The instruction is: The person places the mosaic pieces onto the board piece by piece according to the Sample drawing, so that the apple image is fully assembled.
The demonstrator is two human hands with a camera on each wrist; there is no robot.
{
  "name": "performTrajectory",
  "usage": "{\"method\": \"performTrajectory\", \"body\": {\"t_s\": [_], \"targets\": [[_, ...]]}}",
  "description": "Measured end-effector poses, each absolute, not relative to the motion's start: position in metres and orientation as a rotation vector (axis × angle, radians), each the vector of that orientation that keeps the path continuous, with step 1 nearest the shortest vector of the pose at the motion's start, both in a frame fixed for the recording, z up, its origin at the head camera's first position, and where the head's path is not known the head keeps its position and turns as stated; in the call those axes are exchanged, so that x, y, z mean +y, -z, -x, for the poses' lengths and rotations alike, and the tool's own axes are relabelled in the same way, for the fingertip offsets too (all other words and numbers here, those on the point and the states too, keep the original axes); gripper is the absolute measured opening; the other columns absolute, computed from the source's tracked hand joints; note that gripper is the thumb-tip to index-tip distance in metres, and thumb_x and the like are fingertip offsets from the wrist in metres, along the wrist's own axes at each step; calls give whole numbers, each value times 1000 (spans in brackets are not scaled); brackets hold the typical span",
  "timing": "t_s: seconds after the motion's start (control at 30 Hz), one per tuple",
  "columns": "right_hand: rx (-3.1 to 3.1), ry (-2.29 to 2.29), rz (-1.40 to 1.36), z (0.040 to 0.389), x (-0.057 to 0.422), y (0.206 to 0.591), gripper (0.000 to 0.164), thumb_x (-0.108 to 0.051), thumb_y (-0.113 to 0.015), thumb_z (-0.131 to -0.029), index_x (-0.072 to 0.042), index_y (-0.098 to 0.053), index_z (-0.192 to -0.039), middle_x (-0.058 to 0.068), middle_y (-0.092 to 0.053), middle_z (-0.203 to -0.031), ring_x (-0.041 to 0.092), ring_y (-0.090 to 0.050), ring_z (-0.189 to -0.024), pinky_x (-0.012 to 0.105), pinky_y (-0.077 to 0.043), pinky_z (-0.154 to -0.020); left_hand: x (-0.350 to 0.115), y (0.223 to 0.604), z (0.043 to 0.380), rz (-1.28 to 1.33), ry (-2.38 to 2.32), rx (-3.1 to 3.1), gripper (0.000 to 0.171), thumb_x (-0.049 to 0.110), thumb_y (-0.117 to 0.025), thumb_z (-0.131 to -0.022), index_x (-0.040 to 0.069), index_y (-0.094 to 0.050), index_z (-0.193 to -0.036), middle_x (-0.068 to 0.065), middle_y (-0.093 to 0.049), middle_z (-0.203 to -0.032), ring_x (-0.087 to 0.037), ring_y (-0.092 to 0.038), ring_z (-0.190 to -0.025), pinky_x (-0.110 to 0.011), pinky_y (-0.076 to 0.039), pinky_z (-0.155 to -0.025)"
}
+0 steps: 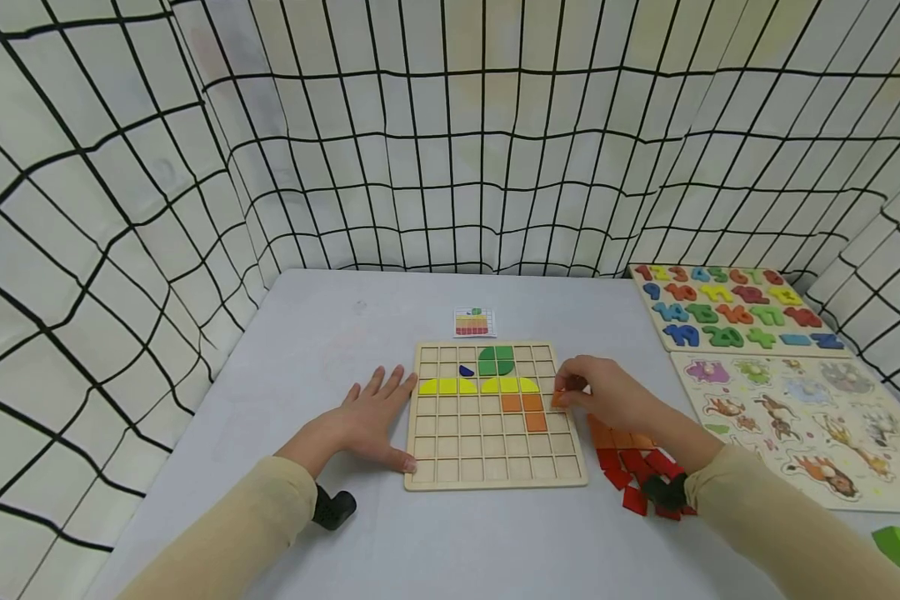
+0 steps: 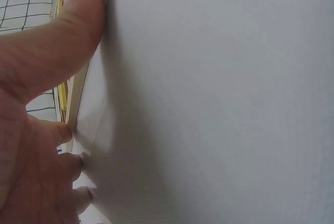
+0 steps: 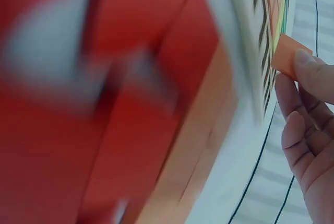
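A wooden grid board (image 1: 480, 473) lies flat on the table, with green, blue, yellow and orange pieces set in its upper cells. My left hand (image 1: 367, 421) rests at the board's left side, fingers spread, the thumb on its lower left edge. In the left wrist view the thumb (image 2: 78, 20) presses on the board's wooden rim (image 2: 78, 96). Between thumb and fingers my right hand (image 1: 607, 392) pinches an orange square tile (image 3: 290, 56) at the board's right edge. Three orange tiles (image 1: 532, 403) sit in cells left of it.
Loose red tiles (image 1: 634, 500) and rows of orange tiles (image 1: 607, 435) lie right of the board. A small pattern card (image 1: 474, 322) is behind it. A number puzzle (image 1: 735, 308) and an animal puzzle (image 1: 810, 433) occupy the right side. Black netting (image 1: 450, 137) encloses the table.
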State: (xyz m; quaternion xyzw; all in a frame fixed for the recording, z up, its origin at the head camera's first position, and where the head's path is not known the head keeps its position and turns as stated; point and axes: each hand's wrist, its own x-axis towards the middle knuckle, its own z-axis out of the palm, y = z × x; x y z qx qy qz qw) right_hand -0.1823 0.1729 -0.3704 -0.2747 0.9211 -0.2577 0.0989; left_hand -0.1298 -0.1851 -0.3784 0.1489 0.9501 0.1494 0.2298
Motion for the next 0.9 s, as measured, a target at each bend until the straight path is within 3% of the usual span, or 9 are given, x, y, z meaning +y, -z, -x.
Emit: {"method": "performTrajectory", "body": {"t_s": [0.37, 0.63, 0.9], "targets": [[2619, 811, 869, 171, 121, 375, 8, -6, -73, -93, -11, -73, -99, -2, -70, -96, 13, -60, -90, 26, -57, -83, -185, 379, 128, -398, -418, 2616, 124, 54, -85, -77, 3, -13, -164, -23, -4, -172, -48, 2, -158, -72, -6, -122], [2647, 722, 888, 169, 113, 379, 6, -8, -74, -93, -12, -75, -97, -3, -71, -95, 12, -61, -90, 29, -57, -85, -185, 379, 128, -400, -414, 2617, 124, 54, -85, -76, 3, -12, -164, -22, -4, -172, -48, 3, -158, -72, -6, -122], [2685, 673, 952, 168, 112, 382, 6, -9, -76, -91, -11, -78, -96, -4, -69, -88, 8, -58, -82, 23, -54, -77, -186, 380, 129, -413, -409, 2620, 124, 54, -84, -77, 3, -12, -164, -22, -4, -172, -48, 2, -158, -72, -7, -122]]}}
